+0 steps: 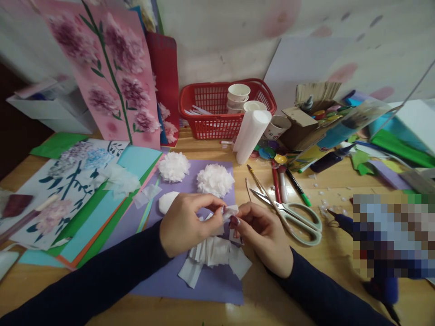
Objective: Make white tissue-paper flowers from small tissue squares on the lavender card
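Observation:
Between my two hands is a small crumpled piece of white tissue paper [231, 212]. My left hand [190, 222] pinches it with thumb and fingertips from the left. From the right, my right hand [265, 235] holds it with bent fingers. Just below lies a loose heap of cut tissue strips [210, 251] on the purple paper [190, 290]. Behind my hands sit two fluffy white paper flowers, a left one [174, 166] and a right one [215, 179]. A flat white disc [168, 202] shows partly behind my left hand.
Scissors [299, 219] lie to the right, near pens and a brush. A blue glue gun [343, 222] is farther right, partly blurred out. At the back stand a red basket [210, 124] with cups and a white roll [253, 136]. Coloured papers [91, 235] and flower pictures [112, 77] are left.

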A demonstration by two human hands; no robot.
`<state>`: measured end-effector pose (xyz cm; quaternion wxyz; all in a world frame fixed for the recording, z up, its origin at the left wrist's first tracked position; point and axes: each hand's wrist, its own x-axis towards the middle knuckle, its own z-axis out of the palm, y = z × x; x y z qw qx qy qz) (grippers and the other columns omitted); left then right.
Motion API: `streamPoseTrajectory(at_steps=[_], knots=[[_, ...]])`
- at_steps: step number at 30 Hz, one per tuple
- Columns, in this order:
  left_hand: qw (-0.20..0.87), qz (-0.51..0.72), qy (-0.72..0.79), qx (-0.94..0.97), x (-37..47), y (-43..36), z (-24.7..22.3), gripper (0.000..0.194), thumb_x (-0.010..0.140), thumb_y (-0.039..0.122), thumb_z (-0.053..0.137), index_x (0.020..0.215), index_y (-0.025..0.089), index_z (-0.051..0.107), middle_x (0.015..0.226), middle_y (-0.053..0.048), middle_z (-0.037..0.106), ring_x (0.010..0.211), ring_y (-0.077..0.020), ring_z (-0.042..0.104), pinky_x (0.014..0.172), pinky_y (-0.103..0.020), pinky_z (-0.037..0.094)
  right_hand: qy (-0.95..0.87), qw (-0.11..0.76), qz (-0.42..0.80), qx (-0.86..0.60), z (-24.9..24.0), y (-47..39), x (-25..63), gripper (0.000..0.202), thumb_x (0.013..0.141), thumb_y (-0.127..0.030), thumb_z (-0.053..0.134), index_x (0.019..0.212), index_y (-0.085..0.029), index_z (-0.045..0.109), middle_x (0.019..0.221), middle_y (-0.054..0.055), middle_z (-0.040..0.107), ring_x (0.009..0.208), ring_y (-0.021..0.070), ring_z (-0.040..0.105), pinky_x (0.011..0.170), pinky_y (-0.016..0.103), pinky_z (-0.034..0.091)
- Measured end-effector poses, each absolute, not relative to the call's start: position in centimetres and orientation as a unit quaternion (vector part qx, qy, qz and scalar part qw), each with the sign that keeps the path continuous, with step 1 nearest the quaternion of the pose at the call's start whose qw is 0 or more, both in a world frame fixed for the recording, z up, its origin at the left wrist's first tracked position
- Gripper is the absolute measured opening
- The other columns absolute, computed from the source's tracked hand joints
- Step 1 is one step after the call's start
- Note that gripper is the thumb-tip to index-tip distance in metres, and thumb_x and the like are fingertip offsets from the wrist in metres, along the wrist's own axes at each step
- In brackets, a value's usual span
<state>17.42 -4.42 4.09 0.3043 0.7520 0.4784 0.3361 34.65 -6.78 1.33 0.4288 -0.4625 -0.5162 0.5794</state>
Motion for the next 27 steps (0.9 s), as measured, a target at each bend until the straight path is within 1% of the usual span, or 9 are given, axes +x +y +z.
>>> streamPoseTrajectory(at_steps=[4, 7, 10, 14, 16, 18, 22, 24, 27], knots=[[0.371, 0.342, 0.496, 0.707, 17.4, -4.1, 3.9, 0.011, 0.078, 0.015, 0.053, 0.081, 0.015, 0.064, 0.075, -0.003, 0.073, 0.067, -0.0142, 0.068, 0.064, -0.022, 0.053, -0.504, 0.434, 0.591, -0.457, 1.3, -6.8, 34.6, 0.027, 0.076, -0.04, 0.067, 0.072, -0.016, 0.056, 0.055, -0.002, 0.055, 0.048, 0.0097, 0.049, 0.047, 0.021, 0.039], [0.419, 0.354, 0.499, 0.671, 17.4, -3.9, 3.6, 0.008, 0.081, 0.019, 0.052, 0.083, 0.015, 0.059, 0.077, -0.003, 0.071, 0.068, -0.0131, 0.066, 0.061, -0.021, 0.052, -0.498, 0.433, 0.598, -0.455, 1.2, -6.8, 34.6, 0.029, 0.076, -0.041, 0.067, 0.07, -0.017, 0.053, 0.053, -0.003, 0.054, 0.046, 0.009, 0.046, 0.046, 0.021, 0.037], [0.453, 0.365, 0.496, 0.645, 17.3, -3.6, 3.2, 0.008, 0.082, 0.018, 0.051, 0.087, 0.016, 0.057, 0.078, -0.002, 0.069, 0.068, -0.0124, 0.065, 0.059, -0.021, 0.05, -0.492, 0.43, 0.602, -0.458, 1.2, -6.8, 34.6, 0.029, 0.076, -0.042, 0.067, 0.069, -0.017, 0.053, 0.052, -0.003, 0.053, 0.045, 0.0091, 0.046, 0.045, 0.021, 0.037], [0.442, 0.373, 0.5, 0.645, 17.1, -3.4, 2.9, 0.015, 0.084, 0.016, 0.048, 0.099, 0.017, 0.053, 0.07, 0.002, 0.064, 0.062, -0.0105, 0.059, 0.056, -0.019, 0.044, -0.487, 0.433, 0.606, -0.458, 1.3, -6.7, 34.6, 0.029, 0.075, -0.042, 0.067, 0.07, -0.017, 0.053, 0.052, -0.003, 0.053, 0.045, 0.0096, 0.046, 0.045, 0.022, 0.037], [0.428, 0.369, 0.506, 0.651, 16.9, -3.2, 2.9, 0.017, 0.085, 0.016, 0.047, 0.101, 0.018, 0.052, 0.068, 0.003, 0.062, 0.06, -0.0101, 0.057, 0.054, -0.019, 0.042, -0.486, 0.43, 0.609, -0.456, 1.3, -6.7, 34.6, 0.028, 0.075, -0.041, 0.067, 0.07, -0.017, 0.053, 0.052, -0.003, 0.053, 0.045, 0.0097, 0.045, 0.045, 0.022, 0.037], [0.426, 0.37, 0.504, 0.654, 16.8, -3.1, 2.9, 0.015, 0.085, 0.015, 0.047, 0.098, 0.019, 0.051, 0.07, 0.003, 0.061, 0.061, -0.0104, 0.057, 0.055, -0.019, 0.042, -0.485, 0.43, 0.612, -0.453, 1.3, -6.7, 34.6, 0.027, 0.075, -0.04, 0.066, 0.07, -0.017, 0.053, 0.052, -0.003, 0.053, 0.045, 0.0096, 0.045, 0.045, 0.022, 0.037], [0.406, 0.392, 0.492, 0.663, 16.3, -2.5, 2.9, 0.012, 0.083, 0.013, 0.044, 0.087, 0.019, 0.053, 0.08, 0.0, 0.061, 0.072, -0.0119, 0.059, 0.064, -0.022, 0.045, -0.483, 0.438, 0.613, -0.446, 1.2, -6.7, 34.6, 0.024, 0.075, -0.037, 0.065, 0.07, -0.018, 0.052, 0.053, -0.003, 0.053, 0.045, 0.0102, 0.046, 0.046, 0.022, 0.038], [0.388, 0.398, 0.498, 0.666, 16.0, -2.1, 3.0, 0.013, 0.083, 0.013, 0.043, 0.082, 0.018, 0.055, 0.078, 0.001, 0.06, 0.07, -0.0117, 0.057, 0.065, -0.022, 0.044, -0.482, 0.442, 0.611, -0.446, 1.2, -6.8, 34.6, 0.021, 0.074, -0.034, 0.065, 0.07, -0.018, 0.052, 0.053, -0.003, 0.052, 0.045, 0.0105, 0.046, 0.046, 0.022, 0.038], [0.381, 0.398, 0.51, 0.66, 15.7, -1.9, 3.1, 0.016, 0.082, 0.013, 0.043, 0.079, 0.017, 0.057, 0.073, 0.001, 0.059, 0.066, -0.0116, 0.054, 0.061, -0.022, 0.043, -0.475, 0.461, 0.595, -0.455, 1.0, -6.7, 34.8, 0.017, 0.074, -0.03, 0.062, 0.068, -0.018, 0.05, 0.053, -0.003, 0.052, 0.047, 0.0106, 0.046, 0.047, 0.022, 0.037]])
